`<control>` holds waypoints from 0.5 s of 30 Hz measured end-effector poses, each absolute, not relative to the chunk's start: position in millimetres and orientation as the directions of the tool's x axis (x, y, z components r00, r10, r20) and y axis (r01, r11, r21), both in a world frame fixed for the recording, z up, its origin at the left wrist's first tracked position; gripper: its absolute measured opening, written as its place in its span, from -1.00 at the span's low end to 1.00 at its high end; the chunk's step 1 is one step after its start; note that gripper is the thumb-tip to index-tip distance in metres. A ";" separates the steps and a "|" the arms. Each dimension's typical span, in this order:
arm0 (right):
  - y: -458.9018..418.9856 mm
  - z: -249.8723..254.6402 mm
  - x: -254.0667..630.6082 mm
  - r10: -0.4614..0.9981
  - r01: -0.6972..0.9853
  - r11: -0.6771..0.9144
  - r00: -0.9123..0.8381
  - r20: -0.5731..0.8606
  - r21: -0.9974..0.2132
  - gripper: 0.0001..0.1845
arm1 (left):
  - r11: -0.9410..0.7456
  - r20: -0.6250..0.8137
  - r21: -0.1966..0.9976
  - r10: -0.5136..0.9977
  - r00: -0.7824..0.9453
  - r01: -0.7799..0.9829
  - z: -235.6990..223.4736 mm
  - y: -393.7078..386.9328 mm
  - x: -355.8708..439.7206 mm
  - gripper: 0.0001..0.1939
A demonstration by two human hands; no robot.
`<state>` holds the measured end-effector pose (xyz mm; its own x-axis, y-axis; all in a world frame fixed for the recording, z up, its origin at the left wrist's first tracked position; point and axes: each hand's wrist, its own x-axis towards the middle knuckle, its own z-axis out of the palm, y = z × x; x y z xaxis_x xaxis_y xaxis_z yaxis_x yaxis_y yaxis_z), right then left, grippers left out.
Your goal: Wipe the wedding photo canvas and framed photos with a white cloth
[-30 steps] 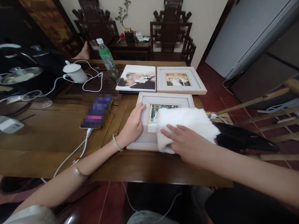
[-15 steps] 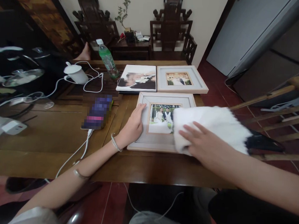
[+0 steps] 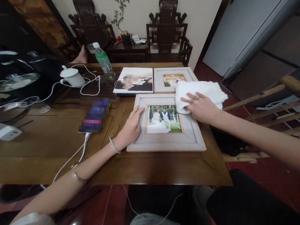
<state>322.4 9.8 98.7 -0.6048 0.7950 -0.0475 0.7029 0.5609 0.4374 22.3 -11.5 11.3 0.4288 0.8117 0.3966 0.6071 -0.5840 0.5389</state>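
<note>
A pale wooden picture frame (image 3: 150, 143) with a photo of two people lies flat on the table before me. My left hand (image 3: 131, 127) grips its left edge, fingers along the border. On the frame's upper right corner, my right hand (image 3: 199, 106) presses a folded white towel (image 3: 206, 90), its fingers bent over the cloth. The towel also hides part of a second picture frame (image 3: 158, 82) lying behind. Left of that frame is a flat photo panel (image 3: 135, 88) showing dark clothing, its edge close to the near frame's top.
A phone (image 3: 94, 116) on a white charging cable lies left of my left hand. Farther back stand a green-labelled bottle (image 3: 104, 63) and a lidded white cup (image 3: 73, 77). A power strip (image 3: 5, 131) sits far left. A wooden chair (image 3: 256, 94) stands right of the table.
My right hand has slid the towel right across the photo, then up to the frame's upper right corner, uncovering the photo. My left hand keeps its place on the left edge.
</note>
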 end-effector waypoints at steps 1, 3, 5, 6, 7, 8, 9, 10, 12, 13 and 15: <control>10.3 96.9 322.4 0.795 0.702 0.552 -0.606 -0.030 0.451 -0.68 | -0.586 0.408 0.535 0.810 0.421 0.608 10.8 -11.7 22.6 -0.38; -0.8 94.1 321.1 0.791 0.691 0.549 -0.612 -0.025 0.471 -0.71 | -0.597 0.430 0.521 0.801 0.416 0.610 10.0 -11.9 23.3 -0.40; -25.8 93.6 318.8 0.778 0.673 0.571 -0.626 -0.048 0.470 -0.77 | -0.600 0.440 0.509 0.797 0.413 0.617 9.8 -12.1 23.9 -0.41; -41.6 94.2 317.7 0.768 0.667 0.590 -0.637 -0.062 0.456 -0.80 | -0.598 0.440 0.506 0.799 0.410 0.622 9.9 -12.1 24.1 -0.41; -58.2 95.2 316.8 0.757 0.663 0.610 -0.650 -0.071 0.434 -0.83 | -0.594 0.438 0.505 0.802 0.407 0.626 10.0 -12.1 24.4 -0.41; -74.6 96.5 316.1 0.744 0.661 0.631 -0.663 -0.077 0.405 -0.85 | -0.590 0.435 0.506 0.805 0.405 0.630 10.1 -12.1 24.6 -0.41; -89.6 98.0 315.5 0.735 0.663 0.647 -0.674 -0.075 0.377 -0.86 | -0.586 0.432 0.507 0.807 0.402 0.632 10.2 -12.0 24.8 -0.41; -102.5 99.5 314.5 0.731 0.669 0.656 -0.678 -0.073 0.348 -0.87 | -0.585 0.433 0.509 0.808 0.399 0.632 10.1 -12.0 25.0 -0.41; -119.4 102.2 309.6 0.742 0.694 0.656 -0.665 -0.087 0.296 -0.84 | -0.586 0.442 0.513 0.807 0.392 0.627 9.7 -11.8 25.4 -0.41; -123.2 103.2 304.7 0.754 0.711 0.649 -0.647 -0.109 0.271 -0.81 | -0.588 0.448 0.515 0.805 0.389 0.623 9.4 -11.6 25.6 -0.41; -123.2 103.9 288.7 0.770 0.740 0.638 -0.612 -0.178 0.213 -0.72 | -0.589 0.457 0.523 0.804 0.381 0.616 8.8 -11.1 25.8 -0.43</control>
